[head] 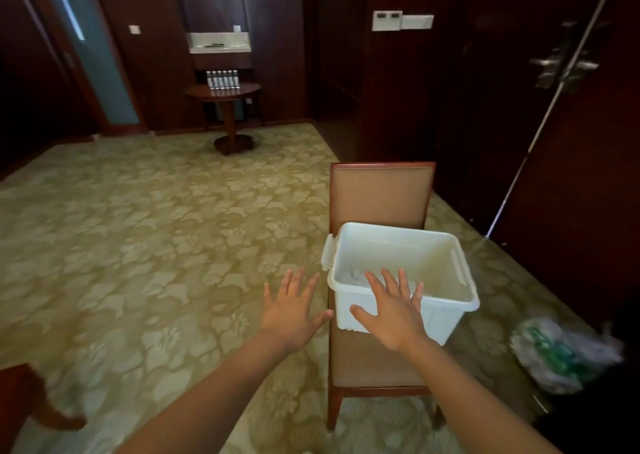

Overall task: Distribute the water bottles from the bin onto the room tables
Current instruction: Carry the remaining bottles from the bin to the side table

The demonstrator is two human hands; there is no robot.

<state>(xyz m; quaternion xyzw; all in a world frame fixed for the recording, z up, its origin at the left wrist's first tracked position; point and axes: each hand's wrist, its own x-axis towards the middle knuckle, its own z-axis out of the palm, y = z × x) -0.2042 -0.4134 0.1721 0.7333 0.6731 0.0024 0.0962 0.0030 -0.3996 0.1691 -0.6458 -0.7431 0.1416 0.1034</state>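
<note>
Both hands spread flat, fingers apart, holding nothing: left hand (291, 315) over the carpet (156, 246), right hand (393, 311) over the near rim of the white bin (446, 270). Bin resting on the seat of a wooden chair (381, 194). Blurred pale contents inside, hard to tell. Farther off, water bottles (222, 79) lined in a row on a round counter (242, 90) by the wall. Plastic bag (561, 353) on the floor at right.
</note>
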